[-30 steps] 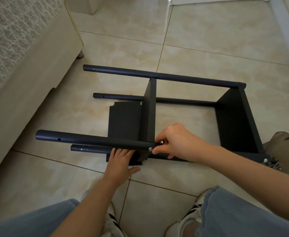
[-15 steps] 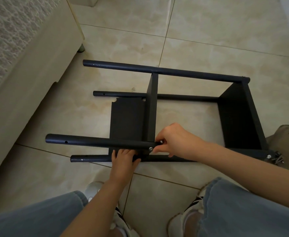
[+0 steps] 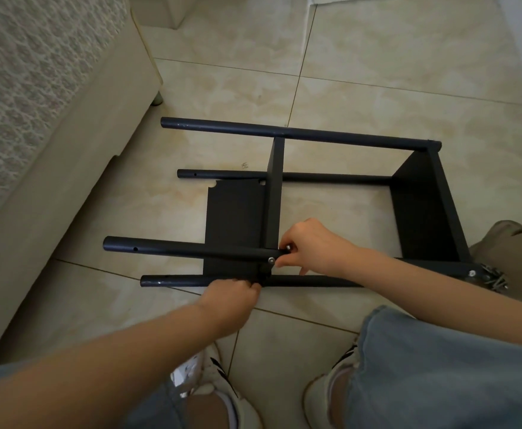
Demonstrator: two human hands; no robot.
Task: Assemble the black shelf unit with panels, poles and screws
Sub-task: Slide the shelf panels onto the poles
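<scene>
The black shelf unit lies on its side on the tiled floor, several poles running left to right. Its middle panel point(image 3: 274, 193) stands on edge, the end panel point(image 3: 420, 212) is at the right, and a loose panel point(image 3: 233, 224) lies flat under the poles. My right hand point(image 3: 312, 246) pinches a silver screw point(image 3: 288, 248) where the near upper pole point(image 3: 191, 249) meets the middle panel; a second screw point(image 3: 271, 260) sits in the pole just beside it. My left hand point(image 3: 230, 300) is curled around the near lower pole point(image 3: 173, 280) below that joint.
A beige sofa point(image 3: 52, 168) fills the left side, its foot point(image 3: 157, 99) near the far pole point(image 3: 284, 131). A pile of spare screws point(image 3: 494, 278) lies by the end panel's near corner, next to a brown cushion point(image 3: 513, 255). My knees and shoes are at the bottom.
My left hand has closed from flat fingers on the loose panel to a grip around the near lower pole. My right hand has stayed on the screw. The camera has shifted slightly.
</scene>
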